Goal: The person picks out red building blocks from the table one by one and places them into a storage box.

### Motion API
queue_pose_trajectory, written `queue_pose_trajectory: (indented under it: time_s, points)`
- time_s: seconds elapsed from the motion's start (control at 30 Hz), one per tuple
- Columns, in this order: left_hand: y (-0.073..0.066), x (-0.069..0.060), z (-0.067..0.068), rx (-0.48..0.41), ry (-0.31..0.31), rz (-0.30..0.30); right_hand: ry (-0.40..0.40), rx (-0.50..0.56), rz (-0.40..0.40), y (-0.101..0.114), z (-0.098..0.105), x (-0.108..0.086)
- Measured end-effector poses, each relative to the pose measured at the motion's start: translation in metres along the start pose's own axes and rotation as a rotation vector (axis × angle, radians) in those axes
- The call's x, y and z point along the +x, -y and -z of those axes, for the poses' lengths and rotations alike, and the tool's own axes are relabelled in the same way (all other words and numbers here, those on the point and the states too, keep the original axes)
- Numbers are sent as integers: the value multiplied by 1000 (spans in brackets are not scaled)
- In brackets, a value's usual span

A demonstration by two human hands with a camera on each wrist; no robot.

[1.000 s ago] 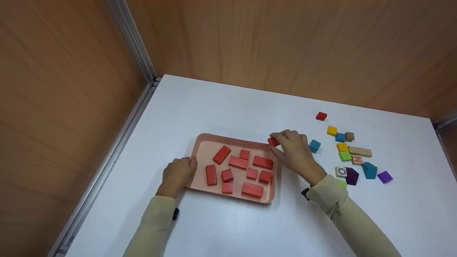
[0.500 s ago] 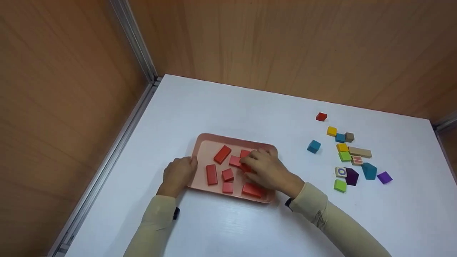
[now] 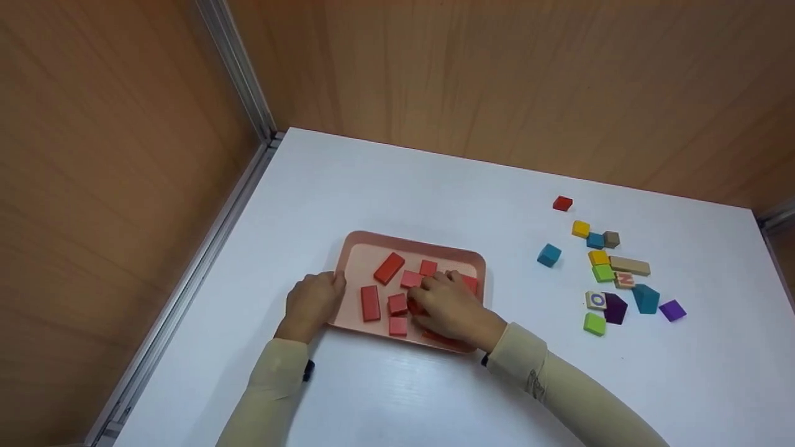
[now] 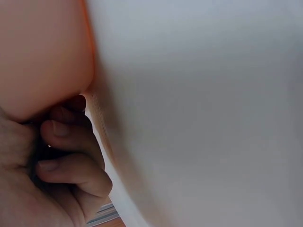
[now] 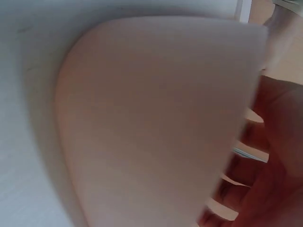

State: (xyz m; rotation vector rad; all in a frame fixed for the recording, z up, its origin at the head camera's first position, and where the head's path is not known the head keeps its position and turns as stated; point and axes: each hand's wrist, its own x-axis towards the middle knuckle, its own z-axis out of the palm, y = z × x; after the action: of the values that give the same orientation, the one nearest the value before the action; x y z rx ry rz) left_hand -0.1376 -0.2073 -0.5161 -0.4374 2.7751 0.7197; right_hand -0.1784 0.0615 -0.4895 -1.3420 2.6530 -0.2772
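Note:
My left hand (image 3: 308, 304) grips the left edge of a pink tray (image 3: 354, 238). In the left wrist view its curled fingers (image 4: 78, 172) lie against the tray's outer side. Over the tray's right half, my right hand (image 3: 452, 309) pinches a small red block (image 3: 415, 306), mostly covered by the fingers. Around it in the tray lie several red blocks, such as a slanted long block (image 3: 389, 268), an upright long block (image 3: 370, 303) and a small cube (image 3: 397, 304). The right hand hides other blocks in the tray. In the right wrist view, the tray's wall (image 5: 156, 109) blocks the fingertips.
On the table's right side lie loose blocks: a red block (image 3: 563, 203), a blue cube (image 3: 549, 255), a tan plank (image 3: 630, 266), a dark purple block (image 3: 615, 308), a green block (image 3: 594, 323) and several others. Wooden panels (image 3: 497, 81) stand at the back and left.
My right hand has carried the small red block from above the tray's far right corner down and left into the tray. The left hand keeps its grip on the tray's edge.

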Motion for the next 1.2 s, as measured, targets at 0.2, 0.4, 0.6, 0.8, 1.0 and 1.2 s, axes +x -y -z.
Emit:
queue_pose_trajectory:
  time_s: [0.2,0.4,0.6,0.8,1.0,1.2]
  points:
    - [-1,1,0,1,-8,-6,6,-80,-29,4,-4,4]
    - [-1,1,1,-9,11,19,-11,-70,-14,1,-2,4]
    - [0,2,0,-12,4,10,-138,20,1,-20,8,5]
    - [-1,3,-1,-4,-1,-6,-331,81,-105,-62,28,-4]
    - [0,4,-1,21,-6,-24,-394,144,-328,-110,45,-24]
    - [8,-3,0,5,8,-17,-385,180,-560,-146,55,-46]
